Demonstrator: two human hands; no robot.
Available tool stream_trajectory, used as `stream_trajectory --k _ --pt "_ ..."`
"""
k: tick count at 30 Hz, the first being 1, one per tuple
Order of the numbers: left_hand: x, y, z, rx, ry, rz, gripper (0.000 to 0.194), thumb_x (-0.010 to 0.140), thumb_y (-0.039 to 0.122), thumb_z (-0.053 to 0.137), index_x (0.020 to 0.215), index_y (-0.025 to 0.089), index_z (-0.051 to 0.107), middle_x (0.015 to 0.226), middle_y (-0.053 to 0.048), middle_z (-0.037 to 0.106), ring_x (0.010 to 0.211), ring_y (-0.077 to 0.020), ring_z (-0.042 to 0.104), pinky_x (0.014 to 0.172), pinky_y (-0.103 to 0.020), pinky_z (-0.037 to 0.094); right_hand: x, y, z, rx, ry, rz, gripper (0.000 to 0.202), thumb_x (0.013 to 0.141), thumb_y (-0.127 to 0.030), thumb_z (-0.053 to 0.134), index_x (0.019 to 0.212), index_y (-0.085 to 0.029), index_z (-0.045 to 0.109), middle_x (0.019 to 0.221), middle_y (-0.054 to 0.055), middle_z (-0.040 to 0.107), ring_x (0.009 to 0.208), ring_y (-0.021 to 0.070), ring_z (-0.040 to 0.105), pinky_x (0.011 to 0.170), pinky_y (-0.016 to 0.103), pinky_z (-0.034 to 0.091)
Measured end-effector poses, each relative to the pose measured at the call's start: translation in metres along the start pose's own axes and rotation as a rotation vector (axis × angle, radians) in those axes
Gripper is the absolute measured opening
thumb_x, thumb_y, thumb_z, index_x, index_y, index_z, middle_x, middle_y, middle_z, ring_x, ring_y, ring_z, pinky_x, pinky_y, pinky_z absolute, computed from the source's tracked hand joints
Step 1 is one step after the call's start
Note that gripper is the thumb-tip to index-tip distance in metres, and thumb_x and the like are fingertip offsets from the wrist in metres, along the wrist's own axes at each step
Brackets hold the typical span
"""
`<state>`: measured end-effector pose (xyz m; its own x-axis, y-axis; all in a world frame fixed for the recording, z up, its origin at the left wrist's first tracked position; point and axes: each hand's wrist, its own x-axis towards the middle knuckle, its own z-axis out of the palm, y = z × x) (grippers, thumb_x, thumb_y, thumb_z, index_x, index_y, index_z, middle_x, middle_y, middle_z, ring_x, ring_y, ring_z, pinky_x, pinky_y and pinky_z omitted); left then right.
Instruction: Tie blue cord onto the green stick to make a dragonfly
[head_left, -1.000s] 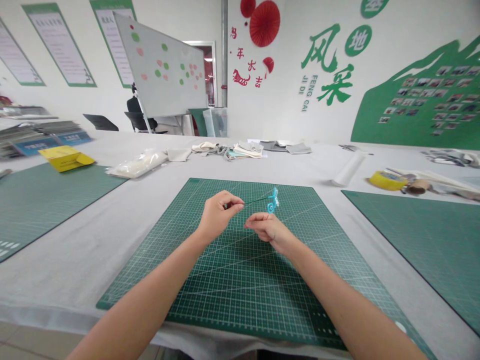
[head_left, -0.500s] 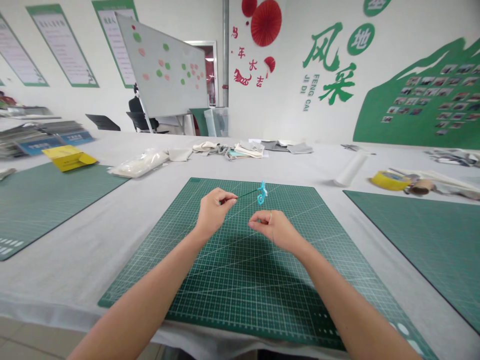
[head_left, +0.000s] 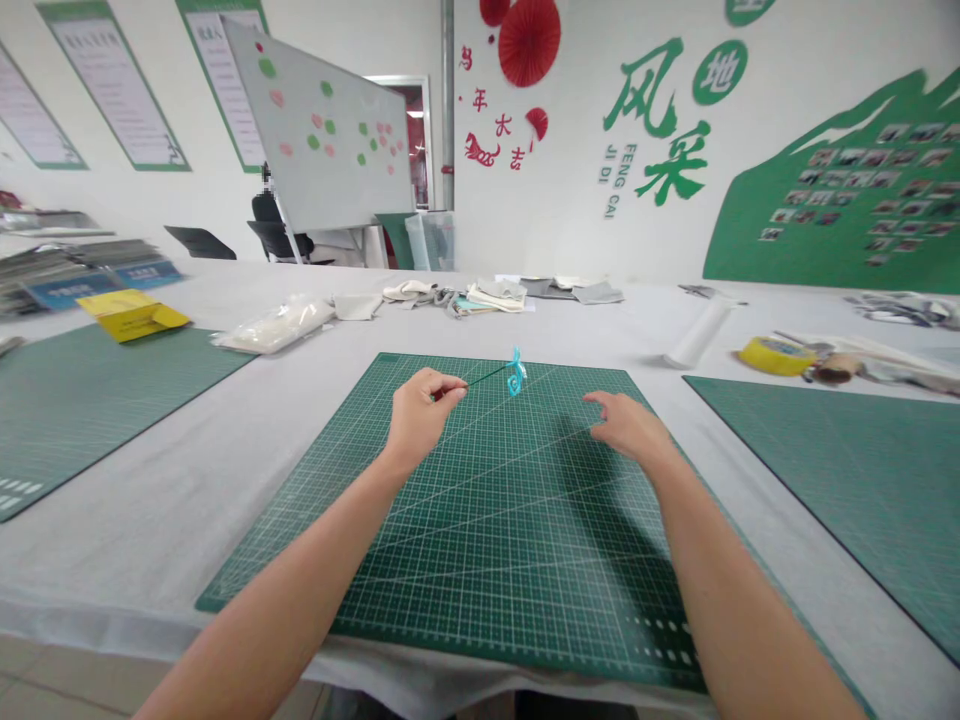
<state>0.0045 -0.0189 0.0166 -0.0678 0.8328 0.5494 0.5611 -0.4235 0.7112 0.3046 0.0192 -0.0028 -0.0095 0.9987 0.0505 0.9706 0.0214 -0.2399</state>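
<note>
My left hand (head_left: pixel 422 415) pinches the end of a thin dark green stem and holds it over the cutting mat. At the stem's other end, pointing right, is a small light-blue curled flower (head_left: pixel 516 372). My right hand (head_left: pixel 626 425) hovers over the right side of the mat, apart from the flower. Its fingers are parted, the index finger reaching left, and nothing shows between them. Beneath both hands lies the green gridded cutting mat (head_left: pixel 480 560), with the right hand's shadow on it.
More green mats lie at the left (head_left: pixel 112 400) and right (head_left: pixel 825 470). Behind are a yellow folded card (head_left: pixel 131 315), a clear plastic packet (head_left: pixel 277 325), fabric scraps (head_left: pixel 495 295), a white roll (head_left: pixel 701 335) and yellow tape (head_left: pixel 776 356).
My right hand has moved right and away from the flower, and its fingers have parted. My left hand has shifted slightly left and up, still pinching the stem.
</note>
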Motion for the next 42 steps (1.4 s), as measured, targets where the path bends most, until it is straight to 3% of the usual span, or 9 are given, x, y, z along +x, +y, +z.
stream_trajectory --k 4,9,12,18,21,25,32,36,42 --pt "0.0 0.0 0.001 -0.001 -0.016 0.004 0.009 0.078 0.021 0.061 0.078 0.02 0.07 0.076 0.0 0.063 0.071 -0.0132 0.056 0.068 -0.027 0.044 -0.003 -0.009 -0.002 0.358 -0.087 -0.323 0.085 0.067 -0.03 0.068 0.144 -0.022 0.032 0.143 0.012 0.041 0.129 0.0294 0.04 0.102 0.042 0.035" --pt "-0.002 0.001 0.004 -0.042 -0.028 -0.015 0.009 0.077 0.021 0.062 0.079 0.02 0.07 0.076 0.0 0.064 0.072 -0.0133 0.057 0.067 -0.027 0.044 -0.02 -0.063 0.011 0.698 -0.016 -0.355 0.045 0.077 -0.044 0.063 0.117 -0.023 0.063 0.126 0.009 0.058 0.121 0.0269 0.048 0.106 0.046 0.032" --pt "-0.006 0.004 0.009 -0.088 -0.075 -0.032 0.009 0.077 0.02 0.062 0.079 0.02 0.071 0.076 -0.001 0.065 0.072 -0.0132 0.057 0.067 -0.026 0.044 -0.03 -0.092 0.025 1.044 -0.098 -0.319 0.048 0.072 -0.04 0.07 0.116 -0.023 0.062 0.129 0.008 0.056 0.124 0.0245 0.047 0.107 0.044 0.03" --pt "-0.009 0.001 0.014 -0.14 -0.092 -0.054 0.009 0.076 0.022 0.063 0.078 0.018 0.071 0.076 -0.002 0.066 0.074 -0.0144 0.059 0.07 -0.028 0.046 -0.049 -0.119 0.032 1.753 -0.508 -0.087 0.036 0.072 -0.033 0.071 0.104 -0.02 0.063 0.091 0.003 0.068 0.075 0.0115 0.063 0.067 0.025 0.05" --pt "-0.008 -0.002 0.013 -0.148 -0.092 -0.077 0.01 0.076 0.023 0.063 0.08 0.018 0.071 0.078 -0.002 0.067 0.075 -0.0147 0.06 0.071 -0.028 0.046 -0.052 -0.119 0.031 1.729 -0.562 -0.031 0.027 0.072 -0.035 0.072 0.091 -0.017 0.064 0.057 -0.006 0.052 0.04 0.0021 0.034 0.036 0.016 0.024" --pt "-0.007 -0.003 0.012 -0.148 -0.078 -0.091 0.011 0.076 0.024 0.064 0.08 0.018 0.072 0.079 -0.002 0.067 0.074 -0.0144 0.059 0.07 -0.028 0.046 -0.051 -0.116 0.033 1.614 -0.387 -0.082 0.024 0.074 -0.039 0.068 0.081 -0.017 0.065 0.045 -0.011 0.028 0.039 0.0035 0.014 0.037 0.02 0.008" --pt "-0.008 -0.003 0.013 -0.094 -0.068 -0.09 0.01 0.076 0.022 0.063 0.079 0.019 0.072 0.078 -0.002 0.067 0.074 -0.0145 0.059 0.071 -0.028 0.046 -0.052 -0.12 0.037 1.176 -0.106 -0.364 0.017 0.08 -0.032 0.06 0.078 -0.018 0.071 0.073 0.001 0.066 0.068 0.0134 0.056 0.064 0.026 0.042" --pt "-0.008 -0.001 0.013 -0.057 -0.08 -0.068 0.009 0.077 0.02 0.062 0.079 0.019 0.071 0.077 -0.001 0.066 0.073 -0.0135 0.059 0.07 -0.028 0.046 -0.057 -0.12 0.037 0.9 0.009 -0.479 0.021 0.087 -0.032 0.052 0.084 -0.021 0.07 0.075 0.0 0.068 0.069 0.0147 0.059 0.065 0.026 0.041" --pt "-0.012 0.002 0.014 0.043 -0.094 0.027 0.011 0.079 0.017 0.06 0.079 0.021 0.07 0.074 0.001 0.062 0.07 -0.0115 0.056 0.066 -0.026 0.043 -0.067 -0.116 0.026 0.22 0.436 -0.649 0.028 0.092 -0.025 0.043 0.086 -0.022 0.07 0.064 0.001 0.062 0.061 0.0125 0.053 0.057 0.025 0.03"
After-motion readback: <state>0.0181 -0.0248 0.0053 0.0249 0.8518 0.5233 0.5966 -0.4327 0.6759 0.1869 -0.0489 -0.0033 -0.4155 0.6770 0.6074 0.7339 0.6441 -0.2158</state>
